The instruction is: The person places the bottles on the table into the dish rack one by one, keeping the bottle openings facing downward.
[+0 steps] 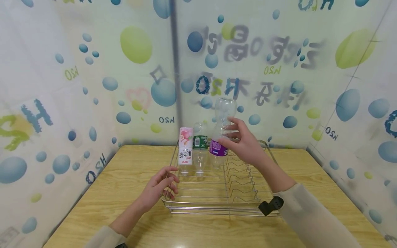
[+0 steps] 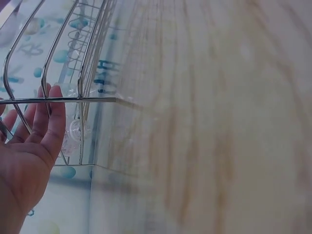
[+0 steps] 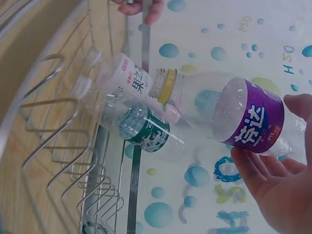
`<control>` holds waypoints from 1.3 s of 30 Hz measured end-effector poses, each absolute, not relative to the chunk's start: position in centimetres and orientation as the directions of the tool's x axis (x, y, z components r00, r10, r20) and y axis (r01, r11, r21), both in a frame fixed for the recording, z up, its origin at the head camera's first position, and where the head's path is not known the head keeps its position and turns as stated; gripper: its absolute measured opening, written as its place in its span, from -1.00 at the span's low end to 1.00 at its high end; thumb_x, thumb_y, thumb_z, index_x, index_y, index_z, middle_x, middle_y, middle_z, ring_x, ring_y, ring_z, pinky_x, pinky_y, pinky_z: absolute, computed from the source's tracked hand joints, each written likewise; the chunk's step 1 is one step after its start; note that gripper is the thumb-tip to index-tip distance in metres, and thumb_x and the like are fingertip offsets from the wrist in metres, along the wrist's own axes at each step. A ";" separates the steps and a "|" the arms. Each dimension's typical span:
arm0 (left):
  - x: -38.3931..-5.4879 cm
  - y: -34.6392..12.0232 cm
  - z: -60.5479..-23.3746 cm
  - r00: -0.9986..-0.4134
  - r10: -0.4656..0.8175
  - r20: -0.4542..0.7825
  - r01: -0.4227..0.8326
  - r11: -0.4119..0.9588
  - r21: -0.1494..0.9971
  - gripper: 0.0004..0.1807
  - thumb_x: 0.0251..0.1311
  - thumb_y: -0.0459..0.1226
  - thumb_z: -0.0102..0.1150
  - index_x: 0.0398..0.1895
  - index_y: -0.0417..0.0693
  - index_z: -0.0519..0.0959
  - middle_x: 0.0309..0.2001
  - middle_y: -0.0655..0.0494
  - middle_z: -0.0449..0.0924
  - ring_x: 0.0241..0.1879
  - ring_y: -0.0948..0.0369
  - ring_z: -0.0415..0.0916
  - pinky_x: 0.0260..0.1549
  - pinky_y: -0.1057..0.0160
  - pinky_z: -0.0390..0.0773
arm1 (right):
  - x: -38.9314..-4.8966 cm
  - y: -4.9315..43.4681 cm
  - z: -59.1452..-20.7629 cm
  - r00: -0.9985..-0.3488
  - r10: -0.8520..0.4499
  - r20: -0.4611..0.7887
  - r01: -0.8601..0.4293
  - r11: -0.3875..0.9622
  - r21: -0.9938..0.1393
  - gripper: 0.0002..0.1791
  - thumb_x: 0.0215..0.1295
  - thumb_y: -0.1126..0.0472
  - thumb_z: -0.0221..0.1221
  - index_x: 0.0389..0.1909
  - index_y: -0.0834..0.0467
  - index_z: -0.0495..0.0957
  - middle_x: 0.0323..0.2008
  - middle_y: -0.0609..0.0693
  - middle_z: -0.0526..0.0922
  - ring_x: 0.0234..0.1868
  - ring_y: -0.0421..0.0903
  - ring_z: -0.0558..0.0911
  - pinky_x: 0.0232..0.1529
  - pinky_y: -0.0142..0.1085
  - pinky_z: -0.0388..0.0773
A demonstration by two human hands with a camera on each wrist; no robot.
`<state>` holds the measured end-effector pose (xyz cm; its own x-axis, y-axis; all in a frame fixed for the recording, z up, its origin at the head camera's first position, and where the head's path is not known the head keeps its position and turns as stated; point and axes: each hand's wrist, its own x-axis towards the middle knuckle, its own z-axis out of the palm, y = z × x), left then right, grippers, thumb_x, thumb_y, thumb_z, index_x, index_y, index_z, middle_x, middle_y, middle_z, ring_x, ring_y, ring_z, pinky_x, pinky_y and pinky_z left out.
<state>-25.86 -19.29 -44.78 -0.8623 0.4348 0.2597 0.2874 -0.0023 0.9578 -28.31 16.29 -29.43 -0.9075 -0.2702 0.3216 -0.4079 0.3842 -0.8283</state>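
My right hand (image 1: pixel 243 143) grips a clear plastic bottle (image 3: pixel 261 119) with a purple label, held neck down above the metal wire dish rack (image 1: pixel 201 197). A yellow ring (image 3: pixel 168 86) circles its uncapped neck. Beside it, a green-labelled clear bottle (image 1: pixel 200 142) and a pink-and-white-labelled bottle (image 1: pixel 185 144) stand neck down in the rack's back left part. At the rack's left side, my left hand (image 1: pixel 156 187) holds the wires loosely, its fingers (image 2: pixel 56 122) behind them in the left wrist view.
Zigzag wire dividers (image 1: pixel 243 179) run along the rack's right half. The rack stands on a wood-grain table (image 1: pixel 124 172). Pale curtains (image 1: pixel 139 86) with printed bubbles and letters enclose the table at the back and both sides.
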 end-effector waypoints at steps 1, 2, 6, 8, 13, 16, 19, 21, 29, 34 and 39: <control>-25.9 -19.3 -44.8 -0.862 0.434 0.262 0.289 -0.003 0.957 -0.60 0.74 -0.31 -0.17 0.50 -0.06 0.39 0.09 -0.38 0.47 -0.24 0.12 0.70 -0.33 -0.08 0.85 | -28.5 16.0 -29.2 -0.912 -0.261 0.317 -0.399 0.380 -0.834 0.00 0.51 -0.11 0.38 0.76 -0.02 0.02 0.50 0.12 0.44 0.47 0.19 0.59 0.48 0.18 0.57; -25.9 -19.3 -44.8 -0.861 0.434 0.264 0.291 -0.005 0.957 -0.60 0.74 -0.30 -0.18 0.50 -0.06 0.38 0.08 -0.39 0.47 -0.25 0.12 0.70 -0.33 -0.07 0.85 | -28.7 15.8 -29.0 -0.916 -0.254 0.311 -0.391 0.379 -0.839 0.01 0.51 -0.13 0.38 0.76 -0.03 0.02 0.51 0.10 0.44 0.47 0.17 0.58 0.48 0.18 0.57; -25.8 -19.2 -44.8 -0.861 0.433 0.268 0.293 -0.009 0.956 -0.60 0.75 -0.30 -0.18 0.51 -0.07 0.38 0.08 -0.42 0.47 -0.26 0.13 0.70 -0.35 -0.04 0.85 | -29.7 15.0 -28.6 -0.923 -0.224 0.312 -0.377 0.373 -0.848 0.01 0.49 -0.18 0.37 0.76 -0.09 0.03 0.53 0.06 0.44 0.49 0.14 0.55 0.47 0.18 0.58; -25.7 -19.2 -44.7 -0.862 0.431 0.266 0.293 -0.004 0.956 -0.60 0.75 -0.30 -0.19 0.51 -0.07 0.37 0.07 -0.42 0.47 -0.27 0.12 0.70 -0.35 -0.03 0.85 | -30.3 14.6 -28.6 -0.924 -0.212 0.318 -0.376 0.355 -0.856 0.00 0.50 -0.17 0.36 0.76 -0.09 0.04 0.55 0.07 0.43 0.49 0.15 0.53 0.45 0.18 0.60; -25.7 -19.1 -44.8 -0.874 0.417 0.250 0.284 0.021 0.958 -0.61 0.75 -0.30 -0.20 0.49 -0.09 0.38 0.04 -0.35 0.52 -0.29 0.09 0.70 -0.37 -0.03 0.84 | -31.7 13.4 -28.8 -0.933 -0.173 0.315 -0.355 0.306 -0.883 -0.01 0.48 -0.16 0.37 0.75 -0.09 0.07 0.58 0.08 0.41 0.50 0.15 0.52 0.40 0.18 0.64; -25.6 -19.0 -44.7 -0.876 0.415 0.248 0.284 0.027 0.958 -0.61 0.75 -0.29 -0.20 0.50 -0.10 0.37 0.04 -0.36 0.52 -0.30 0.09 0.70 -0.38 -0.01 0.83 | -32.6 12.8 -29.2 -0.940 -0.141 0.310 -0.339 0.300 -0.892 -0.02 0.47 -0.17 0.37 0.75 -0.10 0.09 0.58 0.07 0.41 0.49 0.14 0.52 0.39 0.16 0.66; -25.6 -19.0 -44.7 -0.877 0.411 0.250 0.284 0.025 0.958 -0.61 0.75 -0.29 -0.20 0.50 -0.10 0.37 0.04 -0.38 0.52 -0.31 0.10 0.70 -0.40 0.01 0.83 | -33.4 12.2 -29.6 -0.946 -0.110 0.305 -0.324 0.286 -0.902 -0.02 0.47 -0.18 0.37 0.75 -0.10 0.10 0.58 0.07 0.41 0.50 0.13 0.52 0.40 0.14 0.66; -25.6 -19.0 -44.7 -0.876 0.410 0.253 0.287 0.023 0.958 -0.60 0.75 -0.29 -0.20 0.50 -0.13 0.36 0.03 -0.37 0.52 -0.31 0.10 0.70 -0.40 0.01 0.82 | -33.8 12.0 -29.9 -0.951 -0.091 0.297 -0.311 0.270 -0.911 -0.02 0.47 -0.17 0.38 0.75 -0.10 0.10 0.58 0.06 0.41 0.50 0.13 0.51 0.41 0.13 0.65; -25.5 -19.0 -44.6 -0.876 0.412 0.252 0.286 0.021 0.958 -0.59 0.77 -0.27 -0.20 0.53 -0.12 0.35 0.05 -0.40 0.51 -0.31 0.12 0.70 -0.40 0.02 0.82 | -35.2 11.5 -31.0 -0.959 -0.025 0.284 -0.283 0.210 -0.936 -0.05 0.47 -0.16 0.38 0.74 -0.12 0.13 0.56 0.04 0.42 0.49 0.11 0.50 0.40 0.14 0.64; -25.4 -19.0 -44.5 -0.871 0.417 0.261 0.295 0.018 0.955 -0.58 0.77 -0.26 -0.20 0.54 -0.14 0.33 0.04 -0.42 0.50 -0.31 0.11 0.70 -0.41 0.01 0.82 | -35.8 11.4 -31.5 -0.959 -0.011 0.284 -0.281 0.179 -0.943 -0.06 0.48 -0.16 0.38 0.73 -0.13 0.15 0.56 0.04 0.42 0.48 0.10 0.49 0.41 0.14 0.64; -25.4 -18.9 -44.4 -0.871 0.416 0.262 0.297 0.021 0.955 -0.59 0.77 -0.26 -0.19 0.53 -0.12 0.35 0.02 -0.34 0.53 -0.31 0.12 0.70 -0.41 0.02 0.82 | -36.2 11.6 -32.3 -0.970 -0.014 0.244 -0.241 0.208 -0.948 -0.06 0.49 -0.14 0.36 0.74 -0.10 0.13 0.56 0.06 0.42 0.47 0.11 0.51 0.43 0.14 0.62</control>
